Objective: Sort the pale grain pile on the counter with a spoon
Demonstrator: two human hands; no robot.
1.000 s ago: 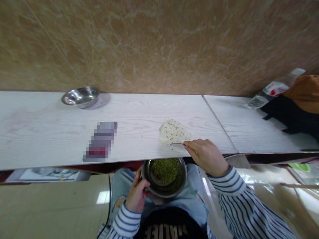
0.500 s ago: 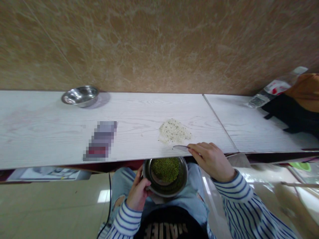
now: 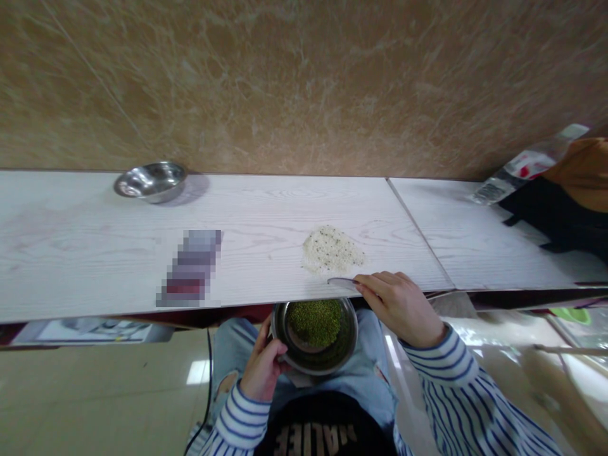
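My left hand grips the rim of a steel bowl that rests on my lap just below the table edge; the bowl holds green mung beans. My right hand is closed on a small metal spoon, whose tip lies on the white table at the near edge. Just beyond the spoon is a flat pile of white rice with a few dark specks in it.
A second, empty steel bowl stands at the back left by the marble wall. A blurred flat object lies left of the rice. A plastic bottle and dark and orange fabric lie at the far right.
My right hand has drawn the spoon back from the rice pile's near edge toward the table edge above the bowl. My left hand and the bowl stayed put.
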